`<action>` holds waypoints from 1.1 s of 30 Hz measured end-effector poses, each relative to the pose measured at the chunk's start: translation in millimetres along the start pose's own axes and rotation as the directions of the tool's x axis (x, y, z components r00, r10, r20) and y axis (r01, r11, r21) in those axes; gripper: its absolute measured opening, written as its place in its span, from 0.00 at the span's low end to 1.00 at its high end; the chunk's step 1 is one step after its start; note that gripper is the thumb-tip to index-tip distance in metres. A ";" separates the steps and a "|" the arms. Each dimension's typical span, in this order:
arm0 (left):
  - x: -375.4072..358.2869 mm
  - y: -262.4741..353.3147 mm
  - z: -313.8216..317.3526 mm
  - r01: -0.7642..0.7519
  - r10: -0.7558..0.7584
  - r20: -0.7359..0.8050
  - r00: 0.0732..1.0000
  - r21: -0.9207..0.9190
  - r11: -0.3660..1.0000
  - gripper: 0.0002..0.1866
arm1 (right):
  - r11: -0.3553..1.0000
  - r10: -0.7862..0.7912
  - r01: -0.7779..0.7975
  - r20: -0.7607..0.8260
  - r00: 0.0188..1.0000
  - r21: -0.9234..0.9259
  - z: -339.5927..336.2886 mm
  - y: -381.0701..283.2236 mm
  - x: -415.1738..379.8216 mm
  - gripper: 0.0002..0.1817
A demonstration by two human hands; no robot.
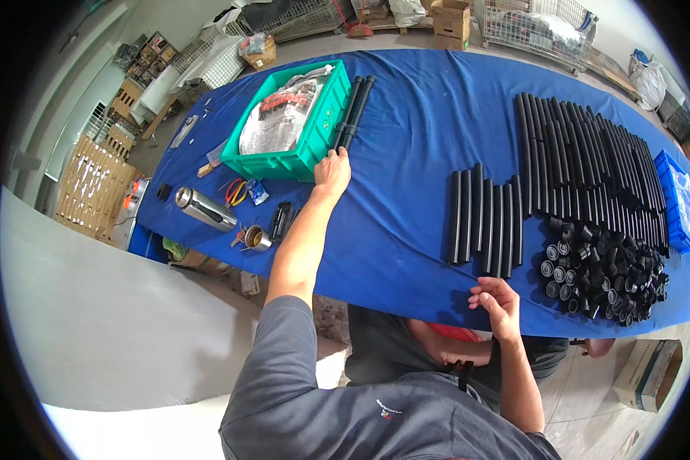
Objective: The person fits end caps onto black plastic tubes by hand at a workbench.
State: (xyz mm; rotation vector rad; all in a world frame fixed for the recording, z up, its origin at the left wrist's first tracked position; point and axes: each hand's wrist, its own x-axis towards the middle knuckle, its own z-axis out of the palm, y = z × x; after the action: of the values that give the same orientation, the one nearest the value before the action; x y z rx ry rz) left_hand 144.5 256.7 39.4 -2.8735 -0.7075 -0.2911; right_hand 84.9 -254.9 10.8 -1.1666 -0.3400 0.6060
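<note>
My left hand (332,170) reaches to the front right corner of a green crate (314,153). Its fingers are closed at the near end of the black tubes (357,111) lying alongside the crate; the exact grip is partly hidden. Near the table's front edge, my right hand (501,305) is held with fingers loosely bent and apart, nothing visible in them. Just beyond it lies a small row of short black tubes (488,222). To its right is a heap of black round caps (606,276).
Many black tubes (583,153) lie in rows at the right, beside a blue bin (678,201). On the left stand a steel flask (205,208), a metal cup (257,238) and yellow-red pliers (237,192). Blue cloth (414,153) covers the table.
</note>
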 end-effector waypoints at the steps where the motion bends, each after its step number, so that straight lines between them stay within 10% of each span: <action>1: -0.4 -1.1 0.3 -0.002 0.002 -0.029 1.000 -0.001 1.000 0.16 | 1.000 0.004 -0.004 -0.001 1.000 0.002 0.4 0.6 0.1 0.18; 15: -1.3 4.2 -11.8 0.087 -0.088 -0.040 0.995 -0.029 0.996 0.22 | 0.999 0.051 -0.051 -0.011 0.999 0.009 2.0 -4.8 -1.6 0.18; 18: -19.6 47.2 -36.4 -0.031 -0.009 -0.218 0.976 -0.177 0.984 0.26 | 0.998 0.056 -0.056 -0.004 0.998 0.032 2.9 -5.8 -1.8 0.19; 22: -84.1 135.0 -32.9 -0.587 0.397 -0.442 0.804 -0.488 0.645 0.29 | 0.998 0.059 -0.059 -0.007 0.998 0.014 3.9 -7.4 -1.9 0.19; 29: -133.8 183.4 -28.0 -0.565 0.411 -0.390 0.824 -0.516 0.643 0.18 | 0.996 0.051 -0.051 -0.002 0.999 -0.068 7.2 -12.3 -2.3 0.18; 33: -122.1 175.2 -24.3 -0.240 0.167 -0.173 0.971 -0.686 0.687 0.23 | 0.992 0.035 -0.031 0.035 0.999 -0.125 2.5 -8.0 -3.2 0.18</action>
State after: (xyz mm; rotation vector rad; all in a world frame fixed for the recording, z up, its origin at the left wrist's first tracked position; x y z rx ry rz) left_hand 117.7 44.9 14.9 -3.5771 -0.2649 -0.8282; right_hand 83.2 -257.1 19.3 -1.2837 -0.3954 0.6433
